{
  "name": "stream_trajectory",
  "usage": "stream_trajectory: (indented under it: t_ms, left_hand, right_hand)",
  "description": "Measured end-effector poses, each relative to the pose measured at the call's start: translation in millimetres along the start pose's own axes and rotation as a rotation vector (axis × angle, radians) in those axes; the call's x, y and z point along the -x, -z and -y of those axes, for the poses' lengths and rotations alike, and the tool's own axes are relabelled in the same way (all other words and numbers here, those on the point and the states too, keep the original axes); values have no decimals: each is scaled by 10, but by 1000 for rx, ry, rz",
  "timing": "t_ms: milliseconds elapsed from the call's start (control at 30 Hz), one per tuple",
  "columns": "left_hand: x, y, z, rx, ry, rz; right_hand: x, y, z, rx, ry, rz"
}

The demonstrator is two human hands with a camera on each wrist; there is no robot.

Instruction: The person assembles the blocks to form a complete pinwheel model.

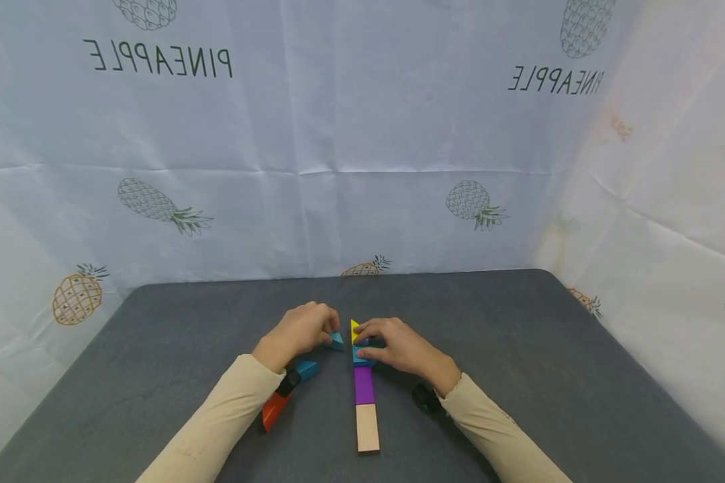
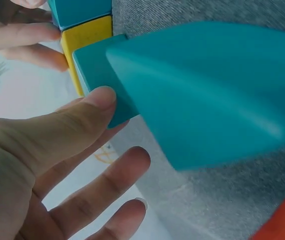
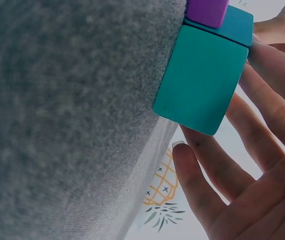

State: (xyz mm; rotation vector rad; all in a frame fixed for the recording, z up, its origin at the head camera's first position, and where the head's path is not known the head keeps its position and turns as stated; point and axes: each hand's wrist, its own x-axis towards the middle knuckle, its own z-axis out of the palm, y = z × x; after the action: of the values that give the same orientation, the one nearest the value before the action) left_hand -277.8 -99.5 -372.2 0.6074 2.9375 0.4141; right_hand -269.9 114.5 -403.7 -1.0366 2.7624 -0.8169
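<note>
Fingers of the left hand (image 1: 303, 329) pinch a small teal wedge (image 1: 336, 341), the thumb pressed flat on its broad face and the index finger mostly hidden behind it; the other two fingers in the left wrist view hang loosely apart. The wedge is just left of the far end of a row of blocks, with a thin gap of worktop (image 1: 477, 315) between in the head view.

Across from it, the right hand (image 1: 399, 347) has its fingers bent around the far part of the row, thumb on a blue block (image 1: 363, 363) and fingertips by a yellow wedge (image 1: 354, 330); how firmly they press, I cannot tell. A purple block (image 1: 364, 386) and a pale block (image 1: 367, 427) continue the row toward the person. By the left wrist lie a second blue piece (image 1: 307, 369) and a red piece (image 1: 274, 410).

The teal wedge looks light, rigid and hard to damage, probably painted wood. Its smooth faces could slide a little under dry fingers, and a pinch on the sloping sides would likely squeeze it out. Better to hold it across the two parallel broad faces, near the middle, keeping fingertips off the edges facing the row.
</note>
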Motion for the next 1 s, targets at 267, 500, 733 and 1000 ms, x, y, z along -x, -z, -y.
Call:
stream_trajectory:
  t_ms: [267,500,733,1000]
  left_hand:
    - [-38,-28,-60,-7,-32,-19]
    - [-73,-45,-99,-12,-21,-18]
    - [-77,-49,-133,14,-27,-23]
    - [-71,-46,-150,27,-27,-25]
  right_hand:
    - [1,-1,1,-7,4,0]
    - [5,8,8,-5,5,5]
    - [9,12,5,-10,24,3]
    - [14,14,15,-20,14,-1]
